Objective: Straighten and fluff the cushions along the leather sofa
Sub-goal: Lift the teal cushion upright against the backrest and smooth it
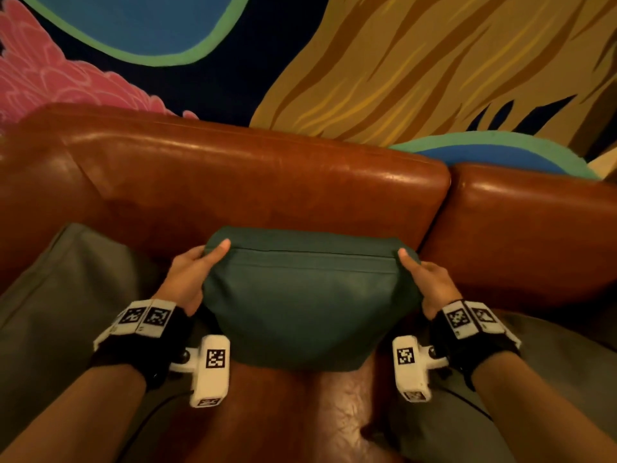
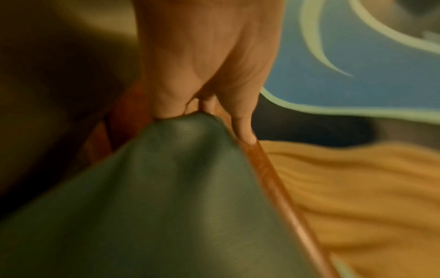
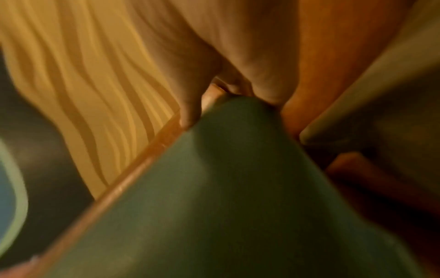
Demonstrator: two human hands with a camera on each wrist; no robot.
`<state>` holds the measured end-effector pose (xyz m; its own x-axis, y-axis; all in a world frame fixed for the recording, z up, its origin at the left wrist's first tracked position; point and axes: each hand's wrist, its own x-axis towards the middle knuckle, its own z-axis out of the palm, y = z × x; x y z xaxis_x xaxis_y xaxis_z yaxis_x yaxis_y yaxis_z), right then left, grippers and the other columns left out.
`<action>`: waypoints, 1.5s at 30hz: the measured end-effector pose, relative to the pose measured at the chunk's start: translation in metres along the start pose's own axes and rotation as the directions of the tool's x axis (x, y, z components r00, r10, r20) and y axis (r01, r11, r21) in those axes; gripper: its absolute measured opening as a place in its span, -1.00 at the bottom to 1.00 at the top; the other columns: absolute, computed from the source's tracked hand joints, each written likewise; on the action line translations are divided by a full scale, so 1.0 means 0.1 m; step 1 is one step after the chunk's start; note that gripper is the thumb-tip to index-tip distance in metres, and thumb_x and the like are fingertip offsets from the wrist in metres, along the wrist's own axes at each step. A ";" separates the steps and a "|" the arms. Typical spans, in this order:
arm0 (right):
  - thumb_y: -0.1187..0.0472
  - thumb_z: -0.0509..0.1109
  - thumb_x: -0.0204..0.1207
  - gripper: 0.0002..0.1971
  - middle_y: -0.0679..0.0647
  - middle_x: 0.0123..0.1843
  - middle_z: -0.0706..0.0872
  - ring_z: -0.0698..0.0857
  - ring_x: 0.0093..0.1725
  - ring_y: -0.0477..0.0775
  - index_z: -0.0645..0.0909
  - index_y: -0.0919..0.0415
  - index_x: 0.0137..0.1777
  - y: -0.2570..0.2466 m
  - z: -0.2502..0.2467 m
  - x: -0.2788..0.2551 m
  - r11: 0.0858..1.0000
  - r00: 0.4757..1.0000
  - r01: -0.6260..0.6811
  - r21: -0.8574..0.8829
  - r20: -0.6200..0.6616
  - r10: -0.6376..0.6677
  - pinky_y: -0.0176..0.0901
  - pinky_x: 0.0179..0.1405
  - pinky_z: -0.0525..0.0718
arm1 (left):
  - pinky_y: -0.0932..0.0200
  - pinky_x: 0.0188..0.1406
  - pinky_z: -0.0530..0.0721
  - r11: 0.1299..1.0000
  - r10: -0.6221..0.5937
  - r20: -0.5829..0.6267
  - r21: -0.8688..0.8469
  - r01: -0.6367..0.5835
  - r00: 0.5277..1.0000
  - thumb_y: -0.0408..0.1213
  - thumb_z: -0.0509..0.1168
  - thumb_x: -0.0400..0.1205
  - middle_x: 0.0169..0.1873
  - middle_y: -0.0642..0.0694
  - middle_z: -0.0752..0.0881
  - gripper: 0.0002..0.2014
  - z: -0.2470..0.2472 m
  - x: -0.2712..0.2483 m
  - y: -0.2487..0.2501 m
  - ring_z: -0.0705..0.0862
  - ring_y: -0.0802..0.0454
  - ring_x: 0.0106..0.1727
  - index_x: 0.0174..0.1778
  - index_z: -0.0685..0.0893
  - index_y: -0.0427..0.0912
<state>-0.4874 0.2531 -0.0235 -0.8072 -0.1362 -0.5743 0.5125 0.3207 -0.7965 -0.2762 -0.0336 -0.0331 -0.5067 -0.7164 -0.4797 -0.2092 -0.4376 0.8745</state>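
Both hands gripping green cushion (image 1: 310, 305) corners, left hand (image 1: 190, 275), right hand (image 1: 430, 282)

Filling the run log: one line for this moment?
left hand: grips green cushion corner | right hand: grips other corner | cushion against sofa back

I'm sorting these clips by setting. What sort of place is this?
Probably a lounge or cafe seating corner: a brown leather sofa, loose cushions such as the green cushion held in both hands, and a bold painted mural behind.

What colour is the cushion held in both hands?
Dark teal green cushion, plain with no pattern; clearest in the head view.
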 end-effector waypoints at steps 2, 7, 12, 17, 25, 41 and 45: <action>-0.27 0.56 0.37 -0.55 0.18 0.13 0.78 0.73 0.13 0.22 0.65 0.14 -0.12 0.06 0.00 -0.03 0.996 0.999 -0.002 -0.094 -0.037 -0.002 0.11 0.34 0.63 | 0.05 0.12 0.66 0.992 -0.029 -0.029 0.124 0.032 0.999 0.03 0.44 0.55 0.03 -0.17 0.81 -0.62 -0.03 0.02 0.00 0.78 -0.04 0.03 0.11 0.74 -0.20; -0.18 0.79 -0.05 -0.16 0.12 0.06 0.86 0.83 0.09 0.08 0.74 0.31 0.19 0.16 -0.20 -0.36 0.988 0.965 0.103 0.111 0.231 -0.126 -0.27 -0.07 0.72 | 0.20 -0.01 0.69 0.961 -0.002 0.168 0.272 -0.044 0.986 -0.37 0.36 0.61 -0.10 0.04 0.86 -0.86 -0.24 -0.19 0.07 0.77 0.04 0.11 0.06 0.73 -0.15; 0.22 0.59 0.37 -0.58 0.18 0.11 0.85 0.82 0.12 0.09 0.70 0.27 0.23 -0.06 -0.22 -0.20 0.914 0.935 0.231 0.332 0.185 -0.304 -0.11 0.16 0.77 | 0.35 -0.10 0.73 0.979 0.202 0.093 -0.057 -0.198 0.975 -0.52 0.32 0.60 -0.08 -0.02 0.85 -0.82 -0.24 -0.17 0.18 0.81 0.15 -0.06 0.04 0.71 -0.23; 0.20 0.52 0.52 -0.77 0.08 0.07 0.81 0.80 0.02 -0.11 0.69 0.16 0.15 0.22 0.09 -0.01 0.956 0.969 0.230 0.183 0.046 -0.242 -0.10 0.20 0.65 | 0.16 0.09 0.67 0.972 0.157 -0.022 0.178 -0.151 0.987 -0.36 0.35 0.65 0.09 -0.12 0.77 -0.81 -0.03 0.00 -0.11 0.75 0.04 0.05 0.18 0.68 -0.22; 0.29 0.48 0.58 -0.89 0.17 0.01 0.77 0.76 -0.02 0.09 0.59 0.19 -0.02 0.07 -0.01 0.09 0.929 0.936 0.353 0.116 -0.041 -0.350 0.09 0.14 0.66 | 0.33 -0.07 0.69 0.966 0.258 -0.117 0.009 -0.259 0.959 -0.48 0.41 0.57 -0.28 0.06 0.84 -0.90 -0.09 0.17 -0.05 0.79 0.20 -0.15 -0.13 0.72 -0.18; -0.22 0.46 0.51 -0.45 0.21 0.23 0.78 0.73 0.23 0.25 0.68 0.24 0.27 0.02 -0.01 0.51 0.997 0.999 0.051 -0.052 0.003 -0.051 0.22 0.38 0.63 | -0.03 0.20 0.70 0.998 0.039 0.031 0.051 -0.041 0.999 -0.02 0.47 0.55 0.09 -0.21 0.80 -0.67 0.24 0.52 0.01 0.79 -0.06 0.02 0.07 0.75 -0.21; -0.07 0.47 0.57 -0.70 0.26 0.13 0.81 0.76 0.17 0.30 0.74 0.18 0.02 -0.06 0.05 0.60 0.935 0.958 0.262 -0.238 -0.051 -0.281 0.30 0.31 0.66 | -0.26 0.19 0.71 0.945 0.226 -0.037 0.250 -0.210 0.973 -0.15 0.53 0.51 -0.10 -0.22 0.80 -0.89 0.30 0.57 0.06 0.78 -0.24 0.03 -0.29 0.77 -0.04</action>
<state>-0.5377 0.2387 -0.0537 -0.9326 -0.1728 -0.3167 0.1985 0.4871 -0.8505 -0.3313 -0.0611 -0.0534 -0.5097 -0.8162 -0.2719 -0.3003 -0.1274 0.9453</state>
